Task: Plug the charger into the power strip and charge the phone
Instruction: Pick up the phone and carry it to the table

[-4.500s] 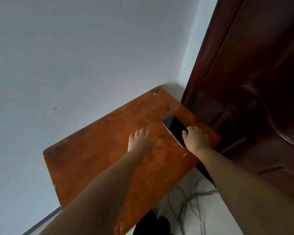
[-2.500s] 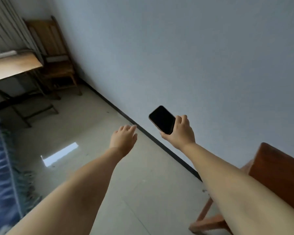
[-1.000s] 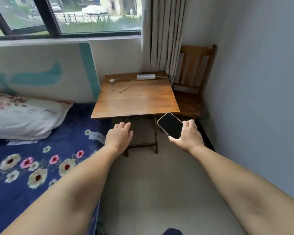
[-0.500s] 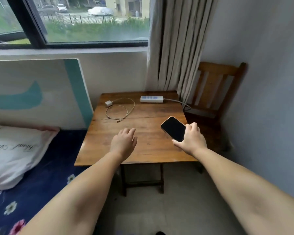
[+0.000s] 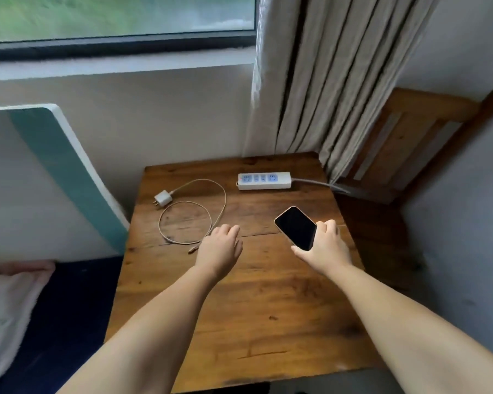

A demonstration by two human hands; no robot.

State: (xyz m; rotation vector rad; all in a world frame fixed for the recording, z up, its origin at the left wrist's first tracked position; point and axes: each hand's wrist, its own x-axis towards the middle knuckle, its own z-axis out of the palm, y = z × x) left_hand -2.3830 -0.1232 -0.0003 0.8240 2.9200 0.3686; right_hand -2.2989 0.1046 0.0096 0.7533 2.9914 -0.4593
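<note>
The right hand (image 5: 323,247) is clamped on the phone (image 5: 296,228), held above the bench (image 5: 268,308); the left hand (image 5: 219,248) hovers empty, fingers loosely apart, just beside the cable's free end (image 5: 192,249). Best to lay the phone flat first, then take the charger (image 5: 162,198), beyond the left hand, to the power strip (image 5: 264,181) ahead of both hands.

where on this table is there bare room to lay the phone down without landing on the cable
Bare wood fills the table near half, under both forearms, and the patch between the power strip and the phone in the right hand. Crowded: the far left, where the charger and looped cable lie, its loose end beside the left hand.
</note>
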